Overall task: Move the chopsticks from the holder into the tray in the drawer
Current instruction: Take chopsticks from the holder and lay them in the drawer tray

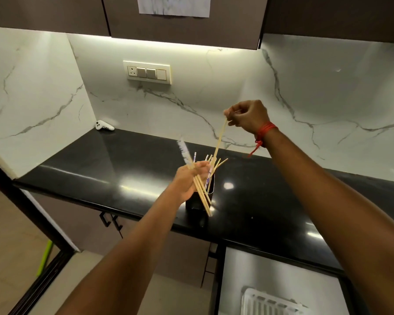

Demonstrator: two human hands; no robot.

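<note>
Head view: the right hand (248,115) is raised above the black worktop (100,162), its grip pinched on the top end of one pale chopstick (220,138) that slants down toward the holder (199,201). The stick's lower end is among the others at the holder's mouth; whether it is clear of the holder cannot be told. A red thread (263,135) is tied round that wrist. The left hand (190,180) is just in front of the holder, its grip closed around a bundle (201,192) of several chopsticks, some plain wood, some white-patterned. More sticks (216,162) stand in the holder. At the lower right, the open drawer (282,269) holds a white tray (271,303), well apart from both hands. A white controller (104,126) lies in the far corner.
</note>
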